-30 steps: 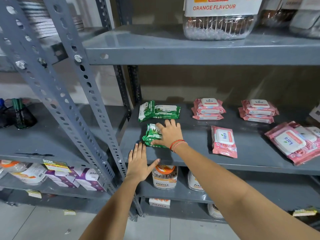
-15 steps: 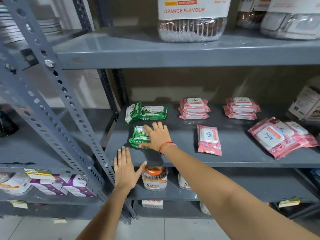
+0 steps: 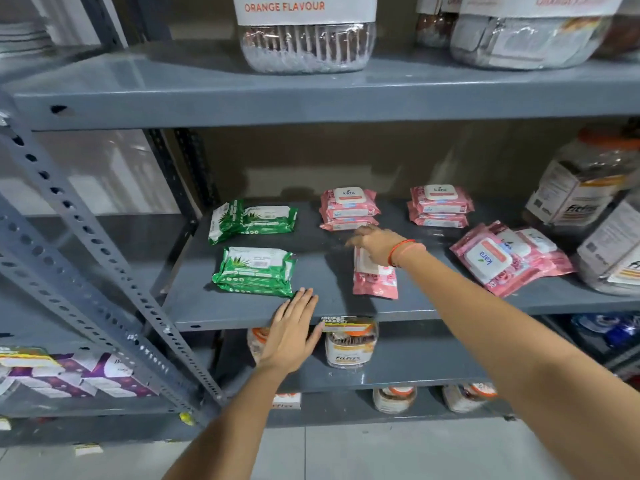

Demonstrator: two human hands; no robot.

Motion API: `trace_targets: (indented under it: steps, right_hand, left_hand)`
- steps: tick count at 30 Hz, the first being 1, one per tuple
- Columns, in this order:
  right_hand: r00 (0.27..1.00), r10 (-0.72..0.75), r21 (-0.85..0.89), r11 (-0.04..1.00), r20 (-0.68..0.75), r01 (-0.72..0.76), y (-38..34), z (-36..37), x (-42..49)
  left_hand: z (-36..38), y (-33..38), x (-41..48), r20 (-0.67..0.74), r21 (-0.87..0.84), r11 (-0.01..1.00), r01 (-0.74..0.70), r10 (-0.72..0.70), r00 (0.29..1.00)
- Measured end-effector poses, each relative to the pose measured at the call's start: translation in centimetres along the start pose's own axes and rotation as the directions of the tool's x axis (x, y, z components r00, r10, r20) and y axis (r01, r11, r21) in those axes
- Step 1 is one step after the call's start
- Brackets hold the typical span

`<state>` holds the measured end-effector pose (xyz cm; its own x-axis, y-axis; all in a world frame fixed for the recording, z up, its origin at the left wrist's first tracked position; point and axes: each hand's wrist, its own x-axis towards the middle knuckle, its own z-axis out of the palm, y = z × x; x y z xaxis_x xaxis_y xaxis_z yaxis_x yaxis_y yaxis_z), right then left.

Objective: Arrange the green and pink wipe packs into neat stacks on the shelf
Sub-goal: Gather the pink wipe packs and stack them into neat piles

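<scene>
On the grey middle shelf lie two green wipe packs: one at the back left, one nearer the front. Two short stacks of pink packs stand at the back, centre and right. A single pink pack lies mid-shelf, and my right hand hovers over its far end, fingers spread, holding nothing. A loose heap of pink packs lies at the right. My left hand rests flat on the shelf's front edge, just right of the front green pack.
Large clear jars stand on the shelf above, and more jars crowd the middle shelf's right end. Below are small jars and purple boxes. A perforated grey upright slants across the left.
My right hand left the front green pack and moved right, over the single pink pack. The left hand shifted right along the shelf edge. The view swung right.
</scene>
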<state>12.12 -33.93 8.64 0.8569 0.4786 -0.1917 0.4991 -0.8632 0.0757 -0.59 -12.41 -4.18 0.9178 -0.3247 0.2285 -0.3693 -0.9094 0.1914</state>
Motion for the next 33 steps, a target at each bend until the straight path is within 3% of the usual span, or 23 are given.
trace_targets:
  steps: [4,11,24,33]
  right_hand:
    - [0.99,-0.023,-0.237,0.97,0.14,0.056,2.0,0.0,-0.9]
    - [0.962,-0.17,-0.392,0.887,0.214,0.244,1.8,1.8,-1.0]
    - [0.964,-0.185,-0.325,0.915,0.191,0.24,0.5,2.6,-0.9]
    - [0.964,-0.184,-0.287,0.929,0.189,0.234,1.0,1.7,-1.7]
  left_hand:
    - [0.5,0.3,1.9,0.058,0.026,1.0,0.017,-0.018,0.998]
    - [0.7,0.8,1.8,0.051,0.031,0.998,0.055,-0.056,0.997]
    - [0.6,1.7,1.7,0.039,0.04,0.994,0.099,-0.101,0.994]
    - [0.5,2.2,2.1,0.075,0.114,0.993,0.011,-0.02,0.997]
